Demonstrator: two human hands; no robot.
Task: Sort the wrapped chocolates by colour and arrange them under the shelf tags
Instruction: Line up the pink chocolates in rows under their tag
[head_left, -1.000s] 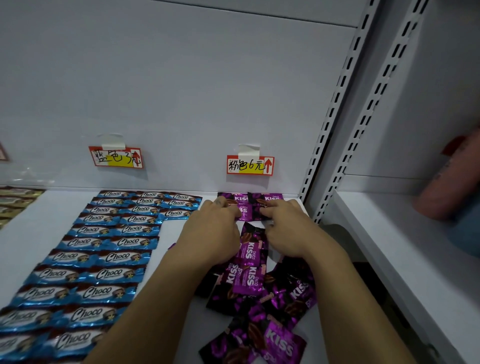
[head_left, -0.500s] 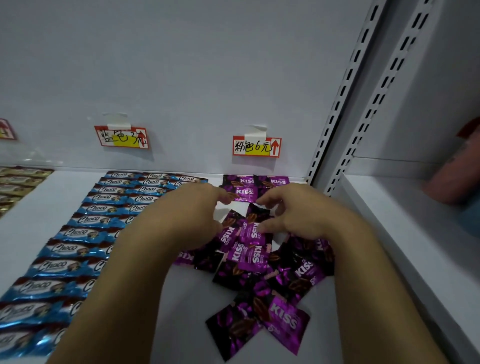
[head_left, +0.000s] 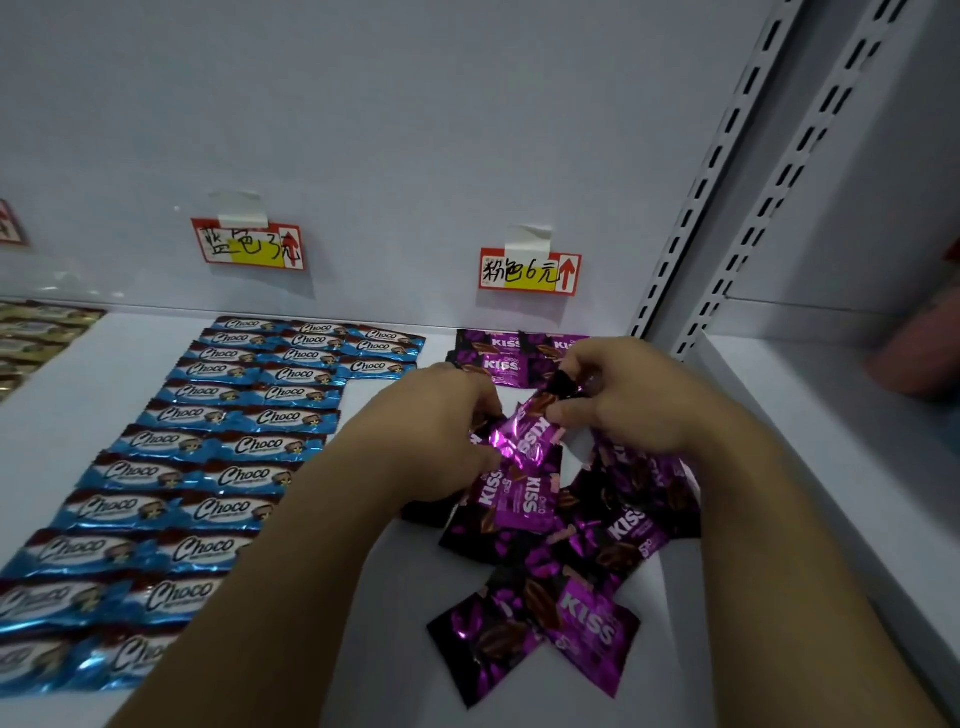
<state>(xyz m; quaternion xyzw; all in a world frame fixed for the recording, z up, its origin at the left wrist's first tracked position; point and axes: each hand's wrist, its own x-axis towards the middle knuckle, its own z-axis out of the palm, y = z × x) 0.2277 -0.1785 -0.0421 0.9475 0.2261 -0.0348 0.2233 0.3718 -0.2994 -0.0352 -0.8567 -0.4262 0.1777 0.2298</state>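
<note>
A loose pile of purple KISS chocolates (head_left: 576, 525) lies on the white shelf (head_left: 374, 623) under the pink price tag (head_left: 530, 271). Three purple packets (head_left: 501, 358) are laid flat in rows against the back wall. My left hand (head_left: 436, 436) and my right hand (head_left: 628, 395) together pinch one purple packet (head_left: 530, 431), raised and tilted above the pile. Blue Choco chocolates (head_left: 228, 431) lie in neat rows under the blue price tag (head_left: 248, 244).
Gold-wrapped chocolates (head_left: 36, 332) lie at the far left, under a tag cut off by the frame edge. Slotted metal uprights (head_left: 696, 208) bound the shelf on the right. Another person's arm (head_left: 914, 353) rests on the neighbouring shelf at the right edge.
Both hands drew back from the rows at the back wall to the loose pile and lifted one purple packet between them. The camera view tilted up slightly.
</note>
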